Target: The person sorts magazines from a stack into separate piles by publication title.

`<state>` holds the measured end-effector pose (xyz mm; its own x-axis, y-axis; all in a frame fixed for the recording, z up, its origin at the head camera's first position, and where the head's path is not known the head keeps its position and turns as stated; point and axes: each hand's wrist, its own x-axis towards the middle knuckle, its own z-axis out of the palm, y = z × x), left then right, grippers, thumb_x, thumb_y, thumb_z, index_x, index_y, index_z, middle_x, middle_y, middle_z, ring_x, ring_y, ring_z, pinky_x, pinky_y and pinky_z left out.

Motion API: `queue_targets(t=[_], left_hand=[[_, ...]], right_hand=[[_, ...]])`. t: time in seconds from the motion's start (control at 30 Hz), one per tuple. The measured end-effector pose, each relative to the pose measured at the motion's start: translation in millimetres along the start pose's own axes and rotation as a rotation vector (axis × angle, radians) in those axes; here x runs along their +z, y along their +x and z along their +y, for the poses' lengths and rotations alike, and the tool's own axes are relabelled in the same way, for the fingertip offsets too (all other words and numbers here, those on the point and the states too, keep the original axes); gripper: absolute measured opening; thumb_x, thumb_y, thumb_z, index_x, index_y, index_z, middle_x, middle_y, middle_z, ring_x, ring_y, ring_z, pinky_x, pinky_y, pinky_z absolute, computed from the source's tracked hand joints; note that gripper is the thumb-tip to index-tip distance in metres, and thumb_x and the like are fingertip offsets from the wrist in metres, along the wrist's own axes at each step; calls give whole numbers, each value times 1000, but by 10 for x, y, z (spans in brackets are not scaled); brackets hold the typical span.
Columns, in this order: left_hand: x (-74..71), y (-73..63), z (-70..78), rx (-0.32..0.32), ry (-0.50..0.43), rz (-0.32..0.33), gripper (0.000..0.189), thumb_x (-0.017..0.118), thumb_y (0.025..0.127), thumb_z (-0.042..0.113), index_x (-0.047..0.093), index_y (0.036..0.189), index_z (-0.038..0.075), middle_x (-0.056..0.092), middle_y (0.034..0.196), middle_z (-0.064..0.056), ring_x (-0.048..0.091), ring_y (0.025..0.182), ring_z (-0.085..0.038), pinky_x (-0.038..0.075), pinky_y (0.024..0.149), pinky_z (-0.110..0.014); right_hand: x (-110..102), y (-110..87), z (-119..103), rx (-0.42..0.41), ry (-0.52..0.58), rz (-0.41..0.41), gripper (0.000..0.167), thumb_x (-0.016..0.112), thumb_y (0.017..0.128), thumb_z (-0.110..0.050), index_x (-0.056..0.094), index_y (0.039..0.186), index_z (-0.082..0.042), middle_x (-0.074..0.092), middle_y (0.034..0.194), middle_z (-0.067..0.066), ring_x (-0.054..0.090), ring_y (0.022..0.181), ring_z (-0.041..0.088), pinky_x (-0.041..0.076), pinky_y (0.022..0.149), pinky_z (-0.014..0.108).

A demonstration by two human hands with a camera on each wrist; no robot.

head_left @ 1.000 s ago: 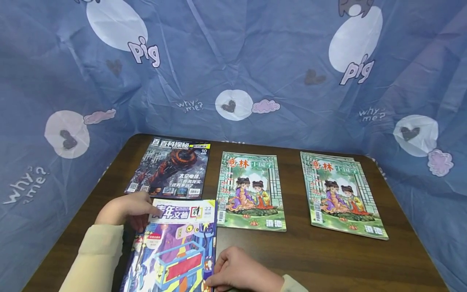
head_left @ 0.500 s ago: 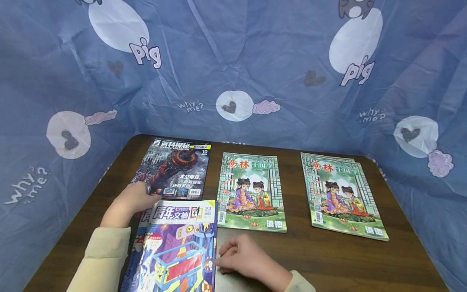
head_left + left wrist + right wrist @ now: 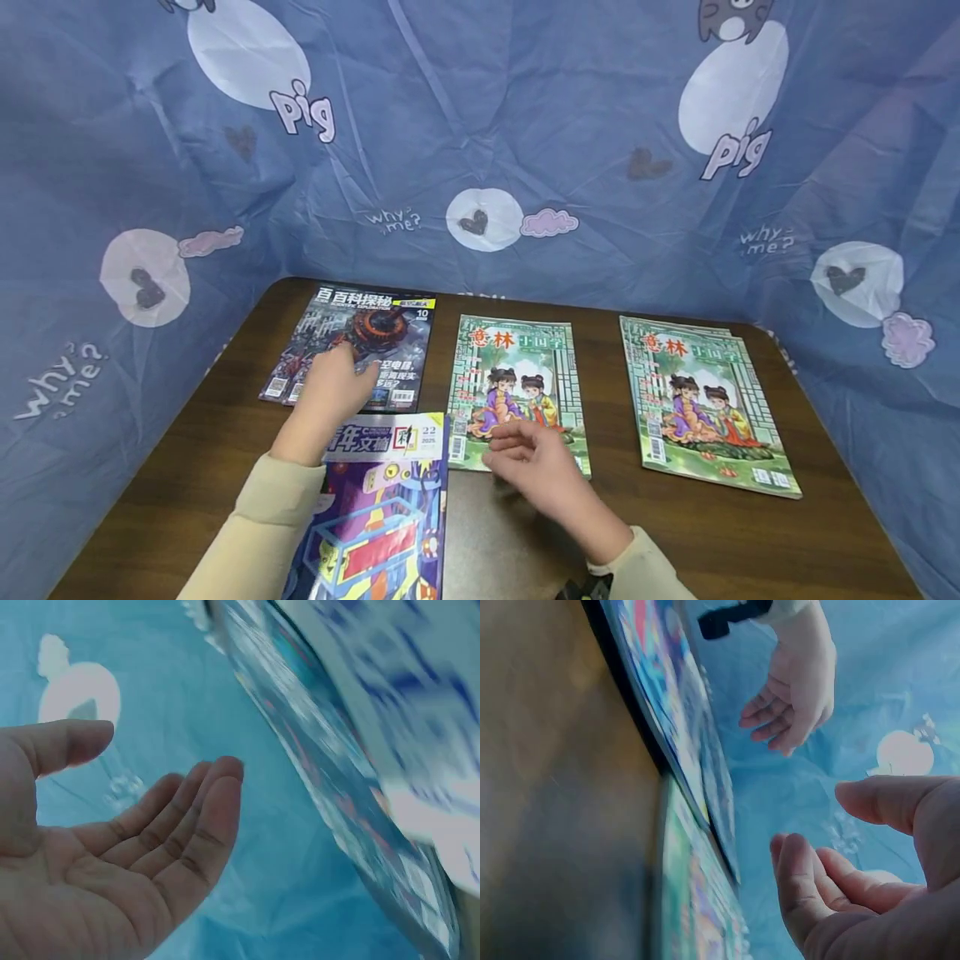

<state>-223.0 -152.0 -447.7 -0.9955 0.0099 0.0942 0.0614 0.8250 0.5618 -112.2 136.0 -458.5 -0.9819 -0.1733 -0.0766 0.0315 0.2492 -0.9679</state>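
Observation:
My left hand (image 3: 335, 398) is above the dark science magazine (image 3: 360, 333) and the top edge of the purple magazine (image 3: 382, 508). In the left wrist view its fingers (image 3: 199, 847) are relaxed and hold nothing. My right hand (image 3: 543, 467) hovers by the lower edge of the middle green magazine (image 3: 517, 375), partly covering it. In the right wrist view its thumb and fingers stand apart with nothing between them. The left sleeve hides part of the purple magazine's left side.
Another stack of green magazines (image 3: 705, 400) lies at the right of the brown wooden table (image 3: 720, 533). A blue patterned cloth (image 3: 480, 125) surrounds the table at the back and sides.
My left hand has left the purple magazine's upper left corner and moved up and right. My right hand has let go of its right edge and moved up and right.

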Motion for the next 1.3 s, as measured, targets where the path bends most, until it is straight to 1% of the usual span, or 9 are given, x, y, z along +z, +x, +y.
queue_targets(t=[0.07,0.17,0.4,0.63,0.83,0.97,1.07,1.17,1.3], left_hand=[[46,17,94,28,-38,0,46,64,95,20,58,116,-20,64,105,-37,64,96,-50,52,81,-59],[110,38,204,51,-72,-15,47,65,94,21,58,119,-18,65,105,-35,65,94,-47,52,79,-57],[236,70,426,39,-151,-83,52,67,95,28,58,125,-13,64,114,-31,62,106,-45,51,87,-55],[345,79,727,78,-309,-112,47,69,96,26,60,127,-7,65,116,-23,62,106,-37,51,89,-50],[406,23,920,106,-493,-57,37,70,95,17,63,123,-5,67,105,-14,64,96,-29,52,86,-44],[423,-4,999,131,-556,-34,37,70,95,16,62,125,-3,67,106,-14,65,94,-27,54,83,-42],[434,-21,1005,135,-596,-12,38,70,95,15,61,128,-2,67,110,-15,65,97,-27,55,86,-40],[447,-20,988,145,-641,37,37,70,94,11,60,127,-3,66,115,-18,65,102,-28,54,90,-39],[459,-9,956,152,-655,77,36,70,95,10,60,126,-3,65,117,-20,65,104,-27,53,93,-37]], right_hand=[[-74,39,-21,-8,-12,47,36,79,90,-10,66,119,5,69,110,18,69,97,26,57,79,31],[-169,87,-40,-9,-35,99,33,79,90,-12,69,118,0,69,110,16,69,98,24,58,79,34],[-350,148,-38,-12,-112,202,36,81,89,-15,69,120,-3,70,111,12,67,101,23,56,86,40],[-509,190,-23,-23,-113,238,42,79,91,-16,65,127,-2,67,121,17,65,111,28,56,88,42],[-705,254,1,-18,-78,278,46,78,92,-17,61,131,1,65,126,20,63,115,29,55,89,34],[-846,299,-1,-26,-53,318,49,77,93,-17,58,134,3,62,129,22,62,118,31,53,90,27],[-937,322,15,-46,-62,349,51,77,93,-17,57,134,4,62,130,21,61,119,33,52,90,24],[-1019,334,34,-60,-67,382,51,76,94,-16,57,135,5,62,130,20,60,120,34,51,90,22],[-1116,328,63,-73,-46,418,50,75,94,-14,56,136,6,61,130,21,59,121,36,51,89,19]])
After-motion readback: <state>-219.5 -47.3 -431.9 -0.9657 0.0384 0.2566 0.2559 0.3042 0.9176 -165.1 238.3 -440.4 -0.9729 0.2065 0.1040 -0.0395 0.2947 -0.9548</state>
